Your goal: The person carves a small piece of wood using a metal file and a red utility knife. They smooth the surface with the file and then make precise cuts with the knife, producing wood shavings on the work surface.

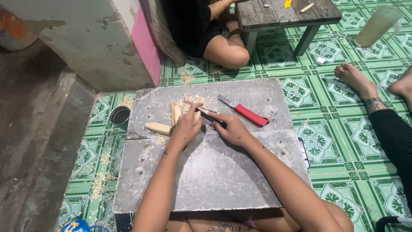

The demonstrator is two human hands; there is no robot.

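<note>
A pale wood piece [194, 117] lies near the far middle of the grey board [214, 176], pinned under the left hand [185, 127], whose fingers curl down and press it against the surface. The right hand [233, 130] is closed around a dark-handled knife [209, 117], the blade end meeting the wood just beside the left fingertips. More pale sticks [175, 114] stand close on the far side of the left hand, and one blank [159, 128] lies to its left, touching the seam where the two slabs of the board meet. Shavings [191, 101] scatter around them. A red-handled knife [244, 111] lies apart to the right, angled toward the board's right edge. The near half of the board is bare, with open room up to its front and side edges. A small tin [120, 115] sits on the tiled floor [343, 146] off the left far corner. Beyond, another person [206, 30] sits by a low table [283, 15]; a third person's feet [365, 81] rest on the tiles at the right.
</note>
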